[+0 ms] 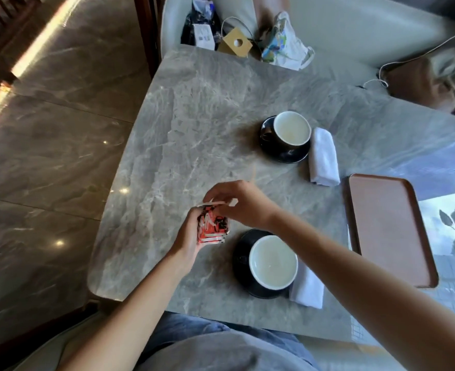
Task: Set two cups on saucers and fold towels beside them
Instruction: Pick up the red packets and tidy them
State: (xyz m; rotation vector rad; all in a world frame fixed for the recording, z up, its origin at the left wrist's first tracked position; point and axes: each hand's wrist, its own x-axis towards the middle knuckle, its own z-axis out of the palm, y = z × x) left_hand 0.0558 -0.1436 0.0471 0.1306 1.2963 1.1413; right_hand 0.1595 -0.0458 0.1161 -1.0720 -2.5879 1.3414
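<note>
centrally, near cup [273,262], black outside and white inside, stands upright on near saucer [240,259], a black dish close to the table's front edge; near towel [309,289], white and folded, lies against the saucer's right side. far cup [292,129], of the same kind, stands upright on far saucer [285,156] toward the middle of the table; far towel [324,158], a white folded roll, lies just beside that saucer on its right. left hand [190,238], just left of the near saucer, has its fingers curled round a stack of packets [213,226], red-and-white printed sachets held on edge above the table. right hand [241,204] pinches the top of the same stack with thumb and fingertips, its forearm crossing beside the near cup. table [194,116]: grey veined stone slab. brown tray [389,226] lies flat at the right, near the far towel and well apart from both hands. beyond the far edge, a pale chair [355,30] carries a printed bag [282,46] and a small cardboard box [235,44] with a round hole. glossy grey floor [60,129] at left
</note>
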